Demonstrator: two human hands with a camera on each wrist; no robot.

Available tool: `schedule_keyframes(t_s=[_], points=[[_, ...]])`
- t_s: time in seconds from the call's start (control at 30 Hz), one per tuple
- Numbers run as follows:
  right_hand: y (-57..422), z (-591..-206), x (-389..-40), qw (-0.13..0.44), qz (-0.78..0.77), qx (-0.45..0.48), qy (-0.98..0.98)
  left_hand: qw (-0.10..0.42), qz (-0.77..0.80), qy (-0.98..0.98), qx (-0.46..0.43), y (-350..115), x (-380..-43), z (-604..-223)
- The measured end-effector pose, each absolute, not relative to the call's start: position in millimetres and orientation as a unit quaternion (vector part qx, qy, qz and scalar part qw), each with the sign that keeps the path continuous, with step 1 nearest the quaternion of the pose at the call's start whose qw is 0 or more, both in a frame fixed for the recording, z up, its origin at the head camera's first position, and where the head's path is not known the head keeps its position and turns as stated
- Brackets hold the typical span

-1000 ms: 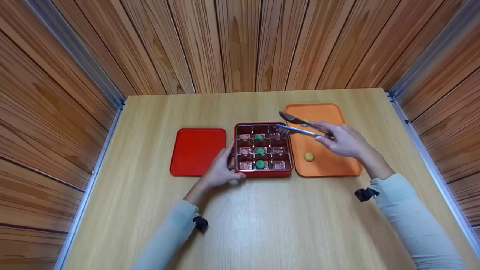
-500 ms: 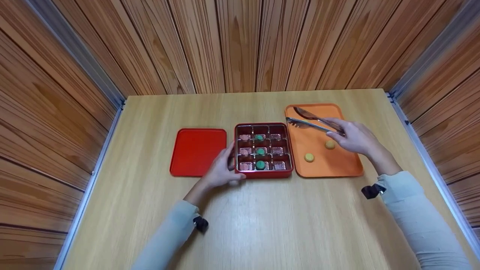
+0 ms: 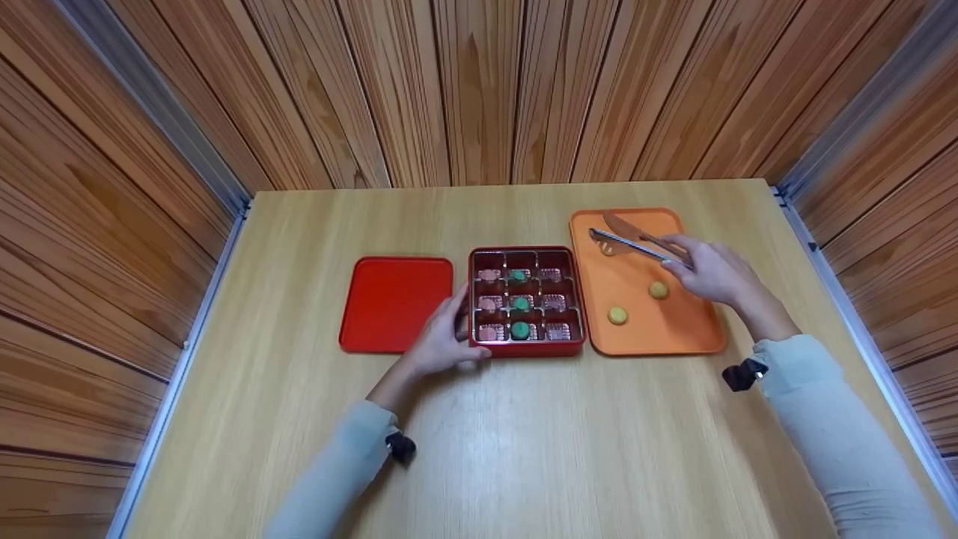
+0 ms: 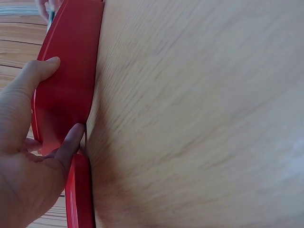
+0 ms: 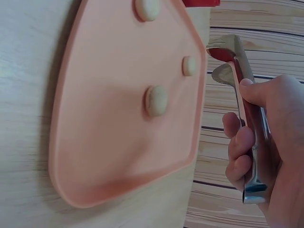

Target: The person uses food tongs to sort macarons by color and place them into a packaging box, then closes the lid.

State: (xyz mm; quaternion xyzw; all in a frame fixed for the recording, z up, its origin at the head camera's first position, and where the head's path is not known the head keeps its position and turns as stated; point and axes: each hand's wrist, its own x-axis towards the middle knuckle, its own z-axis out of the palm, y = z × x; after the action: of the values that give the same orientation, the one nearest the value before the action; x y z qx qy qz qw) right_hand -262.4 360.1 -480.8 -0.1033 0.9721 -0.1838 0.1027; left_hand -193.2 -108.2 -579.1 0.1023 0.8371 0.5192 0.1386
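My left hand [image 3: 440, 340] holds the red square box [image 3: 531, 349] at its front left corner, thumb on the front wall. Inside, a clear divided insert has pink macarons [image 3: 488, 303] down the left column and green macarons [image 3: 520, 330] down the middle one; the right column shows bare plastic. My right hand [image 3: 711, 273] grips metal serving tongs [image 5: 247, 80], fingers curled round both arms. The tongs' heads stand slightly apart above the far part of the orange tray [image 3: 651, 337], overlapping a yellow macaron [image 5: 189, 66] there. Two more yellow macarons [image 3: 617, 315] lie nearer on the tray.
A red square lid [image 3: 395, 299] lies on the wooden table [image 3: 539, 442] left of the box, close beside my left hand. The orange tray stands right against the box's right side. Wood-plank walls [image 3: 479, 90] enclose the table at back and sides.
My right hand has drawn the tongs rightward from over the box's far right compartment to over the tray, and their heads have come closer together. The left hand stays put.
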Motion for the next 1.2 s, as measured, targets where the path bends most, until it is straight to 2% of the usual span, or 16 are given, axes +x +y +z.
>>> schedule_keyframes(t_s=[0.87,1.2], points=[[366,-499,-275,0.173,-0.188,-0.065,0.964,0.14,0.522,0.834,0.107,-109,-193,-578],[367,-500,-274,0.175,-0.199,-0.067,0.962,0.14,0.52,0.836,0.107,-108,-194,-578]])
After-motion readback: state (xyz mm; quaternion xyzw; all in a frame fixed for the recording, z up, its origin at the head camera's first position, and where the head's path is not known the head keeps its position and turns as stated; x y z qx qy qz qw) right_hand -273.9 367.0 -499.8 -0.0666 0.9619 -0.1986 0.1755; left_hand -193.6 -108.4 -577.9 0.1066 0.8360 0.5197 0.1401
